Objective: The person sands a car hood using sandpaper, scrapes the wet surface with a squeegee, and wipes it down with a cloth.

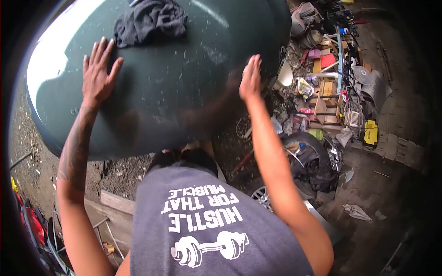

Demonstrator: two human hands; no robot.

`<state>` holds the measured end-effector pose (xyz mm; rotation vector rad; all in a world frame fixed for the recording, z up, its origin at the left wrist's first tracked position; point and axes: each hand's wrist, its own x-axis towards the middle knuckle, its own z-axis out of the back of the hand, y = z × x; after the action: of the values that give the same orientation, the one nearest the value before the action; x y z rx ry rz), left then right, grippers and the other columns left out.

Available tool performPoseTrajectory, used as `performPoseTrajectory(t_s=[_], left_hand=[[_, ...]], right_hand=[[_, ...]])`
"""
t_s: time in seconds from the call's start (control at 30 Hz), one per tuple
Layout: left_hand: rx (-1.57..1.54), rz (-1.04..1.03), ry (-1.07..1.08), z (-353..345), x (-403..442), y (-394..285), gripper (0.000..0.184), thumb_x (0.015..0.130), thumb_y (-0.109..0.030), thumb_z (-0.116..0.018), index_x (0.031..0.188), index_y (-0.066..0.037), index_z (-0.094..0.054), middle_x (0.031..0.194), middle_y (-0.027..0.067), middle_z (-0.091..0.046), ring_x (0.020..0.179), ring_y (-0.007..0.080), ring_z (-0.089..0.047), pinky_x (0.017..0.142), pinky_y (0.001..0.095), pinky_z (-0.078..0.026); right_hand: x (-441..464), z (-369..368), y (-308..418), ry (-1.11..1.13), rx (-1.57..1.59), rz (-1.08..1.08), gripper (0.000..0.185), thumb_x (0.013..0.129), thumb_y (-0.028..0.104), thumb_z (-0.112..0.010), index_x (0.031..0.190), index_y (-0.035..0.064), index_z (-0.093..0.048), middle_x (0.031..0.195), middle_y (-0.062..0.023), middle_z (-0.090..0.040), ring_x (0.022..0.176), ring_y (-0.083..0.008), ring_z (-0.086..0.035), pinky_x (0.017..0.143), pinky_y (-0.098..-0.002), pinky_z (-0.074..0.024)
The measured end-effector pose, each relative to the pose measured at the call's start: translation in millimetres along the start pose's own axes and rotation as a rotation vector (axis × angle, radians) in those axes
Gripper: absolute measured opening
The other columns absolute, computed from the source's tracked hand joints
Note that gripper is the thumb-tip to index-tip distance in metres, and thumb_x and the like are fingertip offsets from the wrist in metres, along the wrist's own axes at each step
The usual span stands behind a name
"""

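Note:
A large, curved dark green car body panel [165, 101] with scratches and pale specks spreads out in front of me. Near its far edge lies a crumpled dark grey cloth [152, 24]. My left hand [97, 73] is over the left part of the panel, palm down and fingers spread, just left of the cloth; whether it presses on the surface I cannot tell. At the panel's right side is my right hand [251, 79], seen edge-on with its fingers stretched out. It holds nothing, and contact with the panel is unclear.
On the right are heaped boxes, tools and scrap, with a yellow case [370, 132] among them. A tire [306, 156] lies near my right arm. Wooden planks [117, 202] rest on gravel at lower left, near a red object [33, 223].

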<state>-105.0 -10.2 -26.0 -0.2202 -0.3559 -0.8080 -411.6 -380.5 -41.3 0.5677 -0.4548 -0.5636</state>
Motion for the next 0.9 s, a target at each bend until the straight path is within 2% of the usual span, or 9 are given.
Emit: performPoseTrajectory(t_s=[0.07,0.27,0.4,0.47,0.6,0.7,0.77,0.8,0.9], left_hand=[[-0.011,-0.024,-0.014,-3,-4,1,0.068,0.103,-0.061,-0.038,0.161,-0.025,-0.034,0.169,0.0028,-0.026,0.157,0.0250,-0.019,0.127,0.0502,-0.009],[0.020,-0.014,-0.042,-11,-4,3,0.068,0.103,-0.062,-0.037,0.161,-0.026,-0.034,0.169,0.0020,-0.026,0.157,0.0247,-0.019,0.128,0.0500,-0.010],[-0.026,-0.038,-0.043,-9,-7,2,0.068,0.103,-0.062,-0.038,0.161,-0.027,-0.034,0.169,0.0014,-0.027,0.157,0.0245,-0.019,0.128,0.0504,-0.009],[-0.013,-0.053,-0.061,-10,-3,7,0.068,0.103,-0.062,-0.039,0.161,-0.027,-0.034,0.169,0.0013,-0.027,0.157,0.0245,-0.019,0.128,0.0505,-0.009],[0.020,-0.025,-0.041,-9,-3,3,0.068,0.102,-0.062,-0.040,0.160,-0.027,-0.034,0.169,0.0012,-0.027,0.157,0.0232,-0.019,0.128,0.0496,-0.009],[0.002,-0.011,-0.023,-3,-4,1,0.068,0.102,-0.062,-0.040,0.160,-0.027,-0.035,0.169,0.0014,-0.027,0.157,0.0231,-0.019,0.128,0.0491,-0.009],[-0.008,-0.028,-0.046,-5,-2,2,0.067,0.103,-0.062,-0.038,0.160,-0.026,-0.035,0.169,0.0016,-0.027,0.157,0.0237,-0.020,0.128,0.0499,-0.010],[-0.012,-0.035,-0.033,-6,-9,1,0.067,0.103,-0.062,-0.038,0.160,-0.026,-0.035,0.169,0.0016,-0.027,0.157,0.0237,-0.020,0.128,0.0499,-0.010],[-0.009,-0.029,-0.051,-10,-1,6,0.069,0.102,-0.064,-0.041,0.159,-0.025,-0.039,0.167,0.0032,-0.030,0.156,0.0255,-0.022,0.127,0.0505,-0.011]], right_hand=[[23,2,-9,0.033,-0.180,-0.070,0.067,0.108,0.034,-0.025,0.156,-0.0132,-0.017,0.164,-0.0351,-0.011,0.154,-0.0486,-0.011,0.128,-0.0477,-0.0089],[-115,-30,36,0.040,0.005,0.114,0.071,0.107,0.039,-0.023,0.158,-0.0092,-0.016,0.166,-0.0324,-0.009,0.153,-0.0523,-0.007,0.126,-0.0537,-0.0058],[0,14,-36,-0.030,0.042,-0.205,0.074,0.108,0.042,-0.024,0.157,-0.0130,-0.013,0.166,-0.0313,-0.008,0.157,-0.0412,-0.007,0.129,-0.0446,-0.0054],[4,16,-38,-0.022,0.039,-0.228,0.071,0.108,0.038,-0.024,0.157,-0.0115,-0.014,0.166,-0.0316,-0.008,0.156,-0.0434,-0.007,0.128,-0.0466,-0.0057],[-119,-29,27,-0.013,0.085,0.021,0.069,0.104,0.031,-0.025,0.159,-0.0079,-0.015,0.167,-0.0315,-0.006,0.155,-0.0489,-0.004,0.126,-0.0524,-0.0023],[-88,-14,-1,-0.046,0.050,0.110,0.069,0.105,0.033,-0.027,0.159,-0.0081,-0.014,0.168,-0.0300,-0.006,0.156,-0.0476,-0.004,0.126,-0.0523,-0.0044],[-22,11,-29,-0.095,0.263,-0.257,0.068,0.107,0.032,-0.027,0.159,-0.0087,-0.013,0.168,-0.0276,-0.007,0.157,-0.0387,-0.007,0.128,-0.0396,-0.0072],[-4,21,-53,0.007,0.001,-0.291,0.069,0.107,0.032,-0.026,0.158,-0.0116,-0.010,0.168,-0.0294,-0.006,0.157,-0.0368,-0.009,0.128,-0.0353,-0.0069],[-56,-15,8,-0.160,0.119,-0.215,0.072,0.105,0.033,-0.024,0.155,-0.0162,-0.009,0.165,-0.0348,-0.003,0.156,-0.0431,-0.007,0.128,-0.0446,-0.0060]])
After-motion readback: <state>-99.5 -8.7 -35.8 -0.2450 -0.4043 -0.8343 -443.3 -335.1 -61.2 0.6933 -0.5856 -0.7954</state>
